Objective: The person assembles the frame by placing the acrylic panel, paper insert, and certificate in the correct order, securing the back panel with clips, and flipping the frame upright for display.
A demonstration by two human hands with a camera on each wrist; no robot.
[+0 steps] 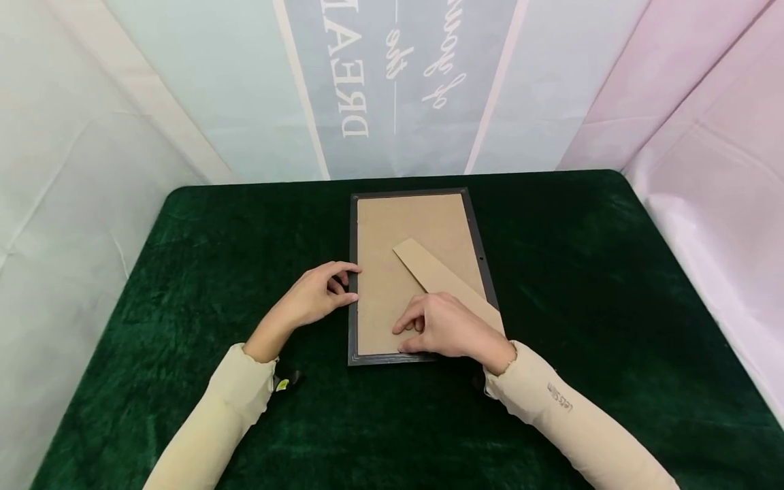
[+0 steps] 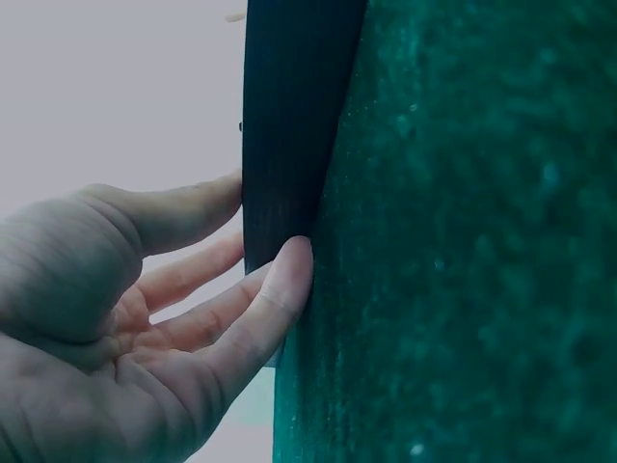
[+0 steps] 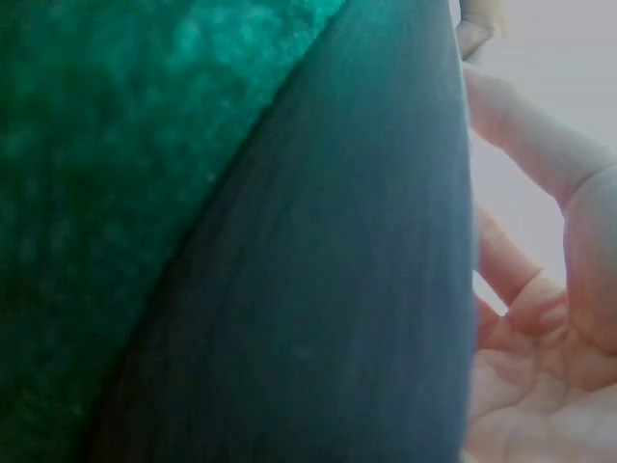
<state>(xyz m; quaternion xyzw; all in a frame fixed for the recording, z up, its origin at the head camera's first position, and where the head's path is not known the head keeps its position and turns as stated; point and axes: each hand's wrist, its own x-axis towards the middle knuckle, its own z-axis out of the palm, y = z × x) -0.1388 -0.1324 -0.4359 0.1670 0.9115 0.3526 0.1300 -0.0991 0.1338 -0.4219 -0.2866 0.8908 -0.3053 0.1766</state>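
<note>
A dark picture frame (image 1: 353, 320) lies face down on the green cloth, its tan backing board (image 1: 386, 218) uppermost. Slanting across the board's right half is a tan easel stand leg (image 1: 450, 275), partly covered by my right hand. My left hand (image 1: 315, 296) touches the frame's left edge with thumb and fingertips apart; in the left wrist view its fingers lie against the dark side (image 2: 289, 116). Over the board's lower part is my right hand (image 1: 450, 327), fingers bent and thumb apart from the index finger. Nothing shows between them. The frame's side (image 3: 366, 251) hides some right fingers.
The table (image 1: 245, 224) is covered in dark green velvety cloth, with rounded far corners. Behind it hangs a pastel backdrop (image 1: 398, 150) with mirrored lettering. White cloth (image 1: 73, 170) hangs at the left and pinkish-white cloth (image 1: 704, 170) at the right.
</note>
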